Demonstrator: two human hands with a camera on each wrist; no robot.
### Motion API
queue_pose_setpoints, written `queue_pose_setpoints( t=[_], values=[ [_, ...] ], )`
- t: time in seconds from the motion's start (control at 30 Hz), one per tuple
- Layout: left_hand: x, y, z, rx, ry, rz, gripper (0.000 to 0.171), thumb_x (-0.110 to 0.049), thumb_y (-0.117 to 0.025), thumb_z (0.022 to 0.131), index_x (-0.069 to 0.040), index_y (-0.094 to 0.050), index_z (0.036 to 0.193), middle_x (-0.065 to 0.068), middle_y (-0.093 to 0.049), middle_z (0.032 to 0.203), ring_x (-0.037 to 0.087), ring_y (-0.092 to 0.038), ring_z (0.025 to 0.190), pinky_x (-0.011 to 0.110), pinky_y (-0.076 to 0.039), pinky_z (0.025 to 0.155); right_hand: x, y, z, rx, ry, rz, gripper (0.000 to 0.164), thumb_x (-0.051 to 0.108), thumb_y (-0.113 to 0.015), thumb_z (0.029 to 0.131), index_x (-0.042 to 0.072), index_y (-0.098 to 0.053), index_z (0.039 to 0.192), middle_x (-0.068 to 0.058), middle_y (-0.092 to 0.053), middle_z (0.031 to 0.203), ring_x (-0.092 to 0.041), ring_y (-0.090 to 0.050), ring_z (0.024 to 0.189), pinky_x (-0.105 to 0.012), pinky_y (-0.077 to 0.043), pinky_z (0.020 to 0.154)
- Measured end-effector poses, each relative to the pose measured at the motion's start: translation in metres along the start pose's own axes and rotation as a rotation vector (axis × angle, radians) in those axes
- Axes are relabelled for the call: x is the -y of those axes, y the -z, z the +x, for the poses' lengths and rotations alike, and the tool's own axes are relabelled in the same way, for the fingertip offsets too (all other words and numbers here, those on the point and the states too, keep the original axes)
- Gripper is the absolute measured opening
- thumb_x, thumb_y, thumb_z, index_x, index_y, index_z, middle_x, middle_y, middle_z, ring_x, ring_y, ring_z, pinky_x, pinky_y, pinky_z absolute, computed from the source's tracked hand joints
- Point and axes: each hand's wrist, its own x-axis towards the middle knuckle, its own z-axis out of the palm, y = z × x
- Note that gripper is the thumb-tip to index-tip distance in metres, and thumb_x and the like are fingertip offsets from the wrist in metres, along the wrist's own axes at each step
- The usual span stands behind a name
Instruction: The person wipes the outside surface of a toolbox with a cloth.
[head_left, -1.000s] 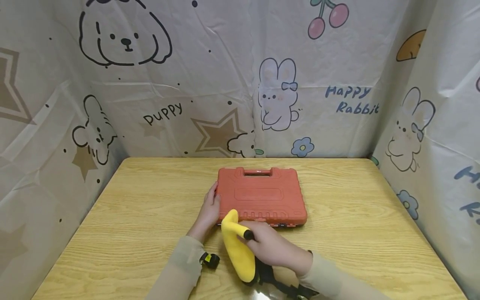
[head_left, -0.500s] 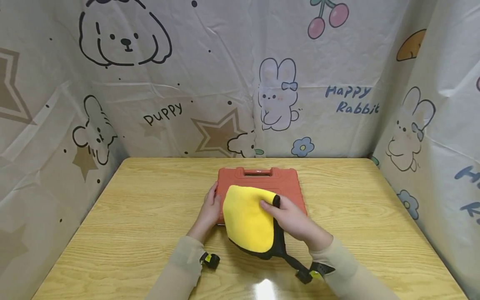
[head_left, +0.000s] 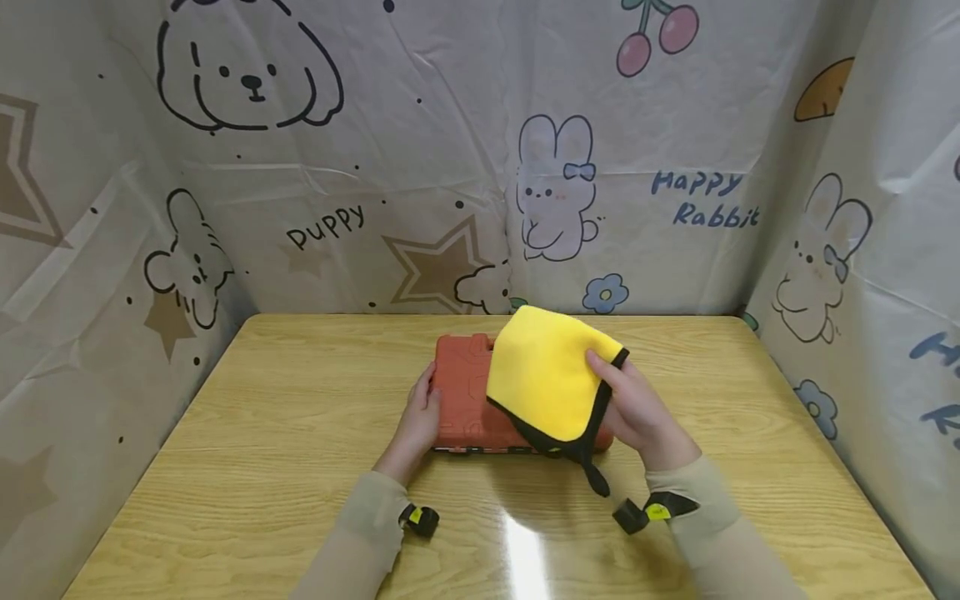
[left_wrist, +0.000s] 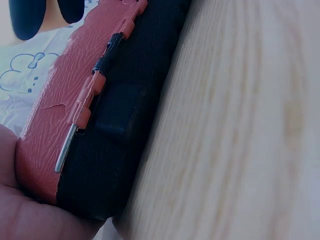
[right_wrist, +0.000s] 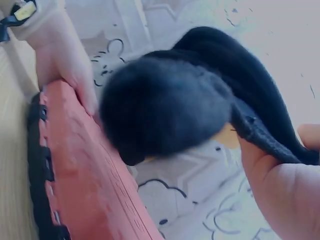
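Observation:
A yellow cloth (head_left: 543,371) with a black border and black back hangs from my right hand (head_left: 641,408). The thumb pinches its right edge, on the yellow face. In the right wrist view, the black side of the cloth (right_wrist: 165,105) bulges toward the camera, blurred. Under it lies a red tool case (head_left: 461,392), flat, its handle end away from me and mostly covered by the cloth. My left hand (head_left: 416,421) rests along the case's left side, fingers fairly straight. The left wrist view shows the case's black lower half (left_wrist: 100,175) beside that hand.
The wooden table (head_left: 300,417) reaches back to a printed fabric wall (head_left: 420,167), with more fabric at both sides. Small black cameras (head_left: 423,521) are strapped to both wrists. Black latches (right_wrist: 47,160) line the case's near edge.
My right hand has moved right and away from me across the case, drawing the cloth along and spreading its yellow face. The left hand and the case have stayed in place.

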Motion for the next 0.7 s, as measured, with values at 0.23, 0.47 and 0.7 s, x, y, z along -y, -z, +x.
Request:
queue_pose_setpoints(
  t=[0.23,0.47,0.7],
  values=[
    [0.000,0.000,0.000,0.001,0.015,0.000,0.055,-0.018,-0.029,0.113,-0.014,-0.015,0.167,0.021,-0.012,0.171,0.043,-0.011,0.158,0.061,-0.015,0.127,0.001,0.026,0.005,-0.154,0.106,0.166,0.033,0.033,-0.037,0.113,0.022,-0.036,0.144,0.009,-0.055,0.137,-0.004,-0.058,0.127,-0.024,-0.052,0.106],
    [0.002,-0.001,0.000,0.005,0.015,-0.005,0.055,-0.018,-0.029,0.114,-0.014,-0.014,0.167,0.021,-0.012,0.171,0.043,-0.012,0.158,0.061,-0.016,0.127,-0.004,0.054,0.007,-0.226,0.161,0.476,0.031,0.025,-0.038,0.113,0.023,-0.037,0.144,0.012,-0.061,0.135,-0.003,-0.059,0.125,-0.021,-0.050,0.106],
    [0.002,-0.001,-0.001,0.014,0.015,-0.013,0.055,-0.019,-0.029,0.114,-0.014,-0.013,0.167,0.020,-0.011,0.171,0.042,-0.011,0.158,0.061,-0.016,0.127,-0.011,0.081,0.008,-0.249,0.272,0.700,0.033,0.020,-0.038,0.113,0.021,-0.037,0.145,0.005,-0.068,0.130,-0.008,-0.063,0.121,-0.026,-0.053,0.102]
  ],
)
